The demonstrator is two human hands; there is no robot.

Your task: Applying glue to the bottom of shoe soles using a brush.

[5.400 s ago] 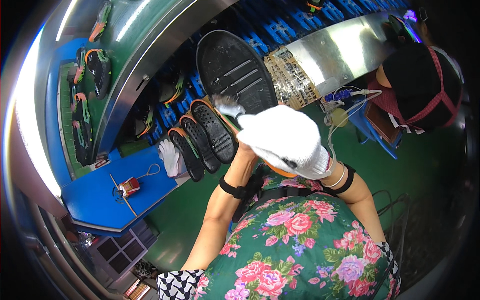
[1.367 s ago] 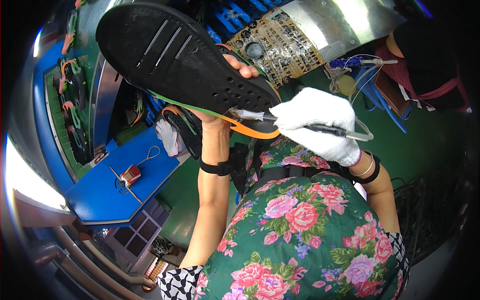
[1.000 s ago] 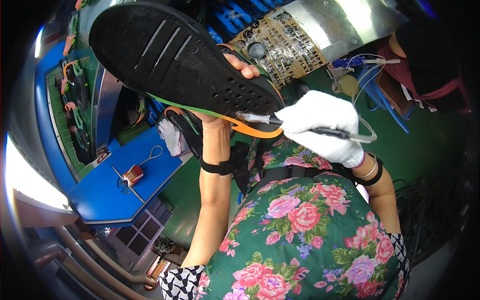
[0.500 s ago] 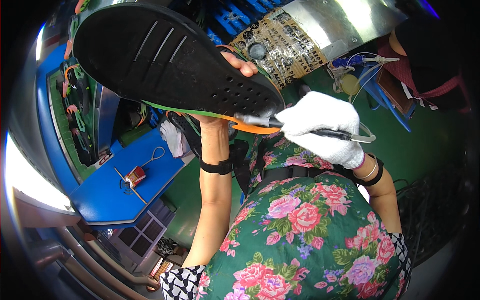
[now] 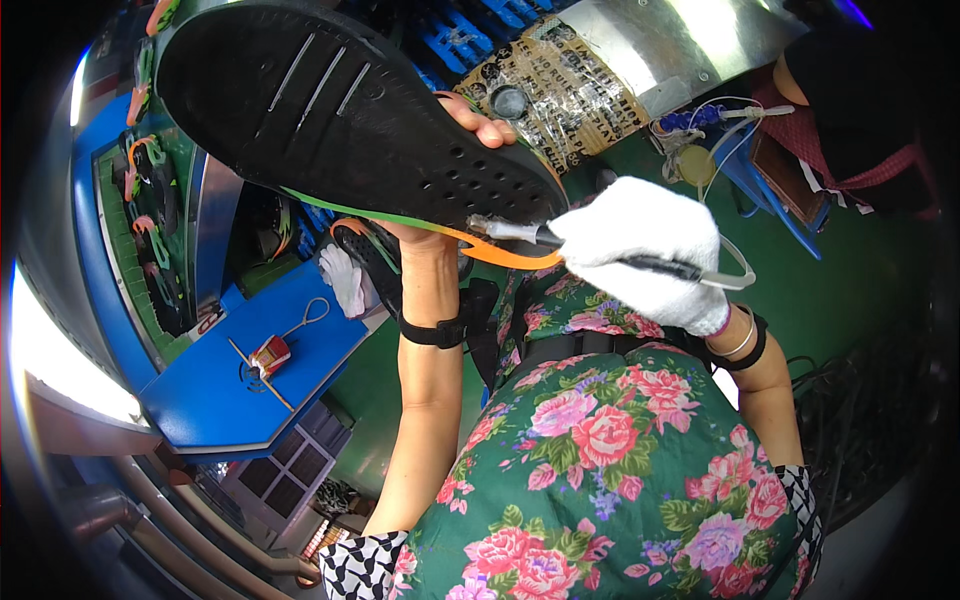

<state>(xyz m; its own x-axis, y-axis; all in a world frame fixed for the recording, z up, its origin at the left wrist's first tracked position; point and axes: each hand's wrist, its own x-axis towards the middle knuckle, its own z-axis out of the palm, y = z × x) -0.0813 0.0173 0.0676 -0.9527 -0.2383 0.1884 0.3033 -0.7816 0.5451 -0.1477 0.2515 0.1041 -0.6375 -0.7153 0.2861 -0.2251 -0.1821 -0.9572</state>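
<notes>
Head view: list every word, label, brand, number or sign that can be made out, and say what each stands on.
Tan printed tape on the shiny steel surface: rows of dark capital letters, partly lost under glare; wording not copied out.
Black shoe sole edged in green and orange: any molded marks too faint to read.
Small red item on the flat blue table: any print too small to read.

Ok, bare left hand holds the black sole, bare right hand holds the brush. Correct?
One slip: the right hand isn't bare; the head view shows it in a white glove. The rest stands: the left hand is bare and holds the black sole, and the right holds the brush.
</notes>
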